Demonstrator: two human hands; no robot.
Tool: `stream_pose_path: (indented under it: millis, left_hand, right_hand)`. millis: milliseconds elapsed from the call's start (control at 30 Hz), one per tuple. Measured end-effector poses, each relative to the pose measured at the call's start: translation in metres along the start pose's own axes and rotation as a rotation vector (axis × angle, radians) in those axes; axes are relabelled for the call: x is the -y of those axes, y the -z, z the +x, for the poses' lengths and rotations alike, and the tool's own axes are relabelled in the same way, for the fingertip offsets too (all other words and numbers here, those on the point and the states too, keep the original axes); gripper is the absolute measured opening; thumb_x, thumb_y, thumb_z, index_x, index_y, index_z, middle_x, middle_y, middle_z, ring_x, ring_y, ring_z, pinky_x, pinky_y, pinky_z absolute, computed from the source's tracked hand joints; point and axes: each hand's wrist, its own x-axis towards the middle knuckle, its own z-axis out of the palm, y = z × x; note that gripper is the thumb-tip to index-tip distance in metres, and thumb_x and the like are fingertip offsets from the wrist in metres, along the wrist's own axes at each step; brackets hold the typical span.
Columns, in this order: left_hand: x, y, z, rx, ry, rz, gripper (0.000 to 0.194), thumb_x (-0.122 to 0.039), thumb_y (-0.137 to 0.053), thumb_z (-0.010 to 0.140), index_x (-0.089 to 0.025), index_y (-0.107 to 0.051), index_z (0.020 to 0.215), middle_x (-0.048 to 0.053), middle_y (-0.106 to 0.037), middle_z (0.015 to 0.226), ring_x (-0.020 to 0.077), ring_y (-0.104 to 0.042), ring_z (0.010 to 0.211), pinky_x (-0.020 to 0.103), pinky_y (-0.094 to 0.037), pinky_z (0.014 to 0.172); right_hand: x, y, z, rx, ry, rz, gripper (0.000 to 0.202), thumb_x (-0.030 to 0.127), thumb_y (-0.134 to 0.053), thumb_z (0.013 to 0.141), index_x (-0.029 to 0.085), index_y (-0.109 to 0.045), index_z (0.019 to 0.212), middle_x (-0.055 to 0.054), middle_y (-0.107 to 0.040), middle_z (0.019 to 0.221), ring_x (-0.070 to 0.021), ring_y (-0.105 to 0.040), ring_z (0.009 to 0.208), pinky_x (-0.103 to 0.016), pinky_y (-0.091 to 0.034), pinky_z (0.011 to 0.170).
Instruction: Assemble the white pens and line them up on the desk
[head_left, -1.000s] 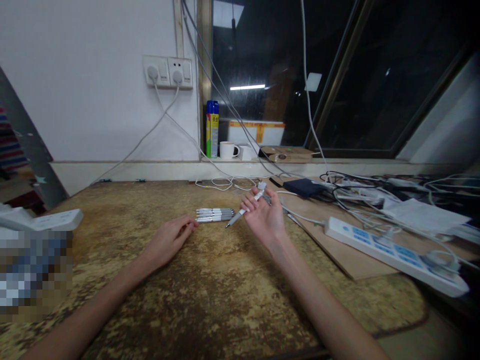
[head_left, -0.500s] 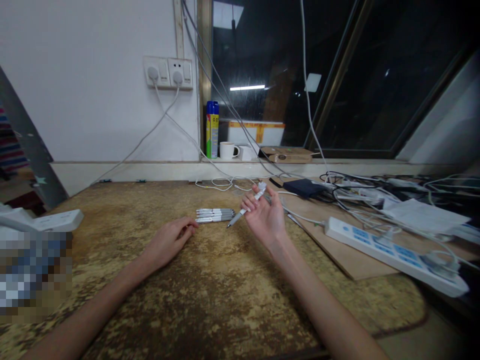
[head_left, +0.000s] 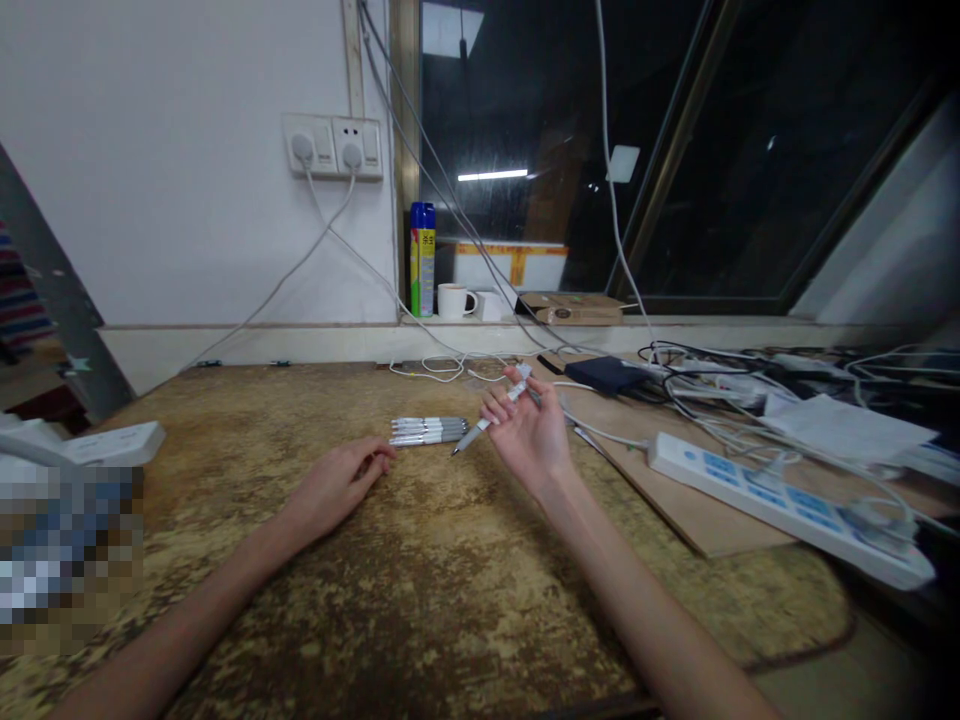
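Observation:
Several grey and white pens [head_left: 429,431] lie side by side on the worn brown table [head_left: 420,590]. My left hand [head_left: 345,480] rests on the table at their left end, fingers curled together, fingertips beside the pens; whether anything is between them is hidden. To the right of the pens, my right hand [head_left: 525,425] is turned palm up and holds a single grey and white pen [head_left: 472,435] slantwise across its fingers. That pen's dark tip points down and left, near the right end of the row.
A white power strip [head_left: 787,505] lies on a thin board [head_left: 697,510] at the right, with tangled cables behind. A dark flat box [head_left: 607,375] is at the back. On the sill stand a spray can [head_left: 422,262] and a white mug [head_left: 453,300]. Another white strip [head_left: 120,441] is at left.

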Motion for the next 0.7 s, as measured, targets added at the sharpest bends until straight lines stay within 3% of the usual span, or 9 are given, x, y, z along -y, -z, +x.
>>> stream_pose_path:
  millis: [700]
  left_hand:
    - [0.0028,-0.0019,-0.0008,0.003,-0.016,-0.002,0.03,-0.036,-0.042,0.098,-0.023,-0.067,0.108,0.006,-0.072,0.097,0.0234,-0.066,0.092,0.033,-0.047,0.084]
  right_hand:
    - [0.0016,-0.0047,-0.0026,-0.009,-0.023,-0.018,0.022,0.036,-0.045,0.095,0.02,-0.061,0.091,0.006,-0.03,0.059,-0.0121,-0.035,0.051,-0.023,-0.041,0.053]
